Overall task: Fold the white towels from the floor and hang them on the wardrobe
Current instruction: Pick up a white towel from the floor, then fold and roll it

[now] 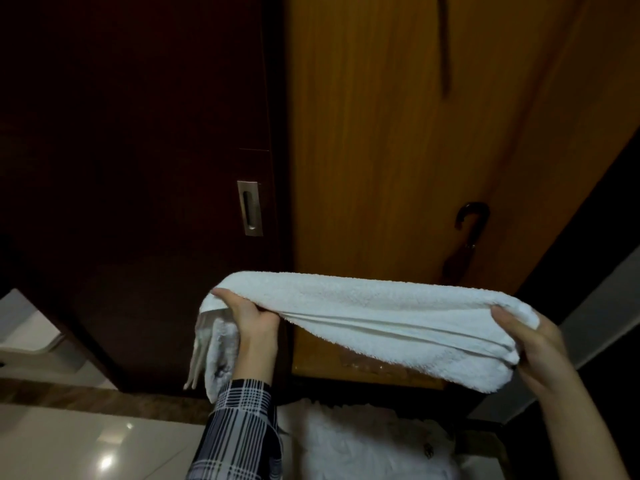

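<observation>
The towel is stretched chest-high before the wardrobe, folded in layers. The left hand pinches one end, whose tail droops; the right hand clasps the other. Keeping the edges aligned and taut should give a neat next fold.
</observation>
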Available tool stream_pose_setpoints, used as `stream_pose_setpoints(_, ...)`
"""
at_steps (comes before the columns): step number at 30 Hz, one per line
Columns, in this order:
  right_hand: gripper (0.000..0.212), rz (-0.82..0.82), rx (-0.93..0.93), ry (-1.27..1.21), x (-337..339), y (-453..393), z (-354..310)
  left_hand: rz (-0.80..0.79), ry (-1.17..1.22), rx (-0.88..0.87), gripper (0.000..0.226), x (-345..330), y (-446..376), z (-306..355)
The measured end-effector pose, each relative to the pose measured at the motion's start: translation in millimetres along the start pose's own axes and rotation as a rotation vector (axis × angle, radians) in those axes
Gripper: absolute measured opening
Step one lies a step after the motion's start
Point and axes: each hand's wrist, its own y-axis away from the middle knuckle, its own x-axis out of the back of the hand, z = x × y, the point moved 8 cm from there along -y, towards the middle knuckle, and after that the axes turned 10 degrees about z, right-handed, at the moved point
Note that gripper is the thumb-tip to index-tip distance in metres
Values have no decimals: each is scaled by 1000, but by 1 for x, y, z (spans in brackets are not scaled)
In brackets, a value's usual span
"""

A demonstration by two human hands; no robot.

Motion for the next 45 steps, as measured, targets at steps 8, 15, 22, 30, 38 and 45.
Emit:
stream_pose_setpoints(8,15,-30,215,414,3,-15,-25,33,-220,26,59,27,5,-47)
stream_pose_setpoints(15,37,-14,246,1093,67,-44,15,-130,301,444,52,-29,22,-71)
stream_pose_setpoints(22,44,-247,-113,1594,84,-54,105,-88,323,494,23,-107,84,-87)
stream_pose_setpoints(30,98,-623,-191,690,0,-73,100,-312,164,414,32,-207,139,-121)
stream_pose_setpoints(38,107,-365,154,182,-44,-148,-14,-452,131,304,24,-291,177,-141)
stream_pose_setpoints(45,46,-406,433,358,-70,-203,-86,-574,455,107,32,-347,170,-104)
